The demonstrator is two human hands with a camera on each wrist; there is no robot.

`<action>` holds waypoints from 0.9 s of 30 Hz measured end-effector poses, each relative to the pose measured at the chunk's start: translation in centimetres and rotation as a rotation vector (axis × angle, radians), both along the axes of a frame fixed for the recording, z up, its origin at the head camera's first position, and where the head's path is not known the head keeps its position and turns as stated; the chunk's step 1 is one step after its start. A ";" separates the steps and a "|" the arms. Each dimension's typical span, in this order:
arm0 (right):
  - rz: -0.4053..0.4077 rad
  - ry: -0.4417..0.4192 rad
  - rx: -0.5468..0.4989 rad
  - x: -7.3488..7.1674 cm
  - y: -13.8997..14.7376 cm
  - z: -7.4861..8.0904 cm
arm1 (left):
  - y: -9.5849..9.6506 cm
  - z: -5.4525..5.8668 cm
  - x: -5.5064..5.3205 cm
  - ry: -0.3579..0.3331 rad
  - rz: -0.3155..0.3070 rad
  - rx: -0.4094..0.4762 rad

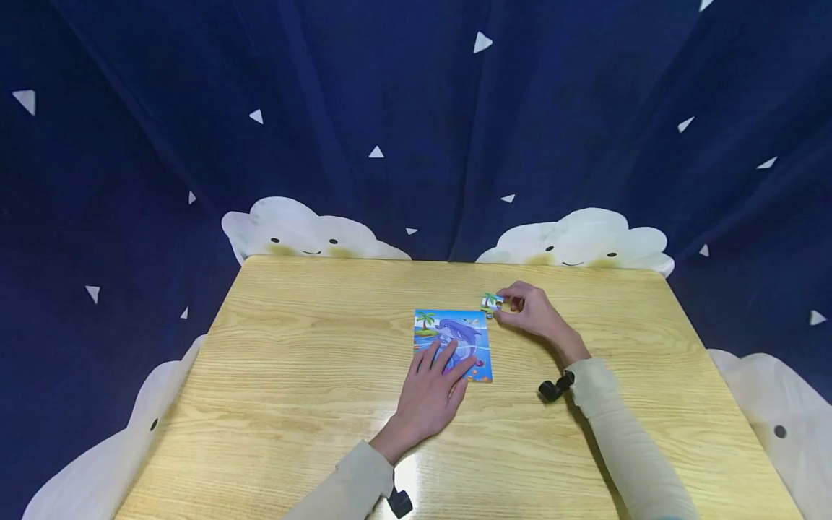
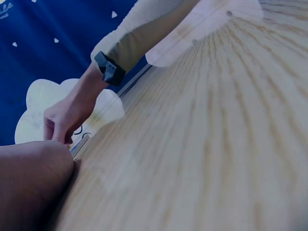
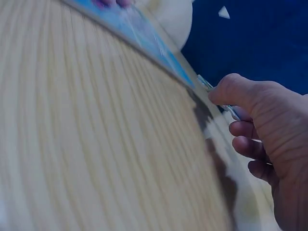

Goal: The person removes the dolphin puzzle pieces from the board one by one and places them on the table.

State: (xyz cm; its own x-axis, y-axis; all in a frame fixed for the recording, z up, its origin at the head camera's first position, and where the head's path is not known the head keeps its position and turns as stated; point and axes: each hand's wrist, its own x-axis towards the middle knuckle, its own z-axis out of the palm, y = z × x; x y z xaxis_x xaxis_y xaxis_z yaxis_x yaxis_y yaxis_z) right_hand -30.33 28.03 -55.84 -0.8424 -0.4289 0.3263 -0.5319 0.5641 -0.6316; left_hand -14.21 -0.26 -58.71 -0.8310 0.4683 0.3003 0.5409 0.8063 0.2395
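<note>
A square dolphin picture puzzle (image 1: 463,328) lies on the wooden table, with a palm tree in its upper left corner. My left hand (image 1: 427,397) rests on its lower part, fingers extended and covering some of the picture. Just off the puzzle's upper right corner, my right hand (image 1: 534,313) pinches a small puzzle piece (image 1: 490,300) between thumb and fingers. A palm tree is printed on that piece too. In the right wrist view, the piece (image 3: 205,83) shows edge-on beyond the thumb, lifted above the table beside the puzzle's corner. The left wrist view shows little of the left hand (image 2: 33,178).
The pale wooden table (image 1: 292,375) runs out to both sides. Behind it hangs a dark blue curtain (image 1: 416,94) with white triangles and smiling clouds. Each sleeve cuff carries a small black camera, one by the right wrist (image 1: 551,390).
</note>
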 end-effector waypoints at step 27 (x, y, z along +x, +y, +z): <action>-0.132 -0.198 0.036 -0.4 2.8 -0.6 | -0.1 0.4 0.2 -0.031 0.008 -0.011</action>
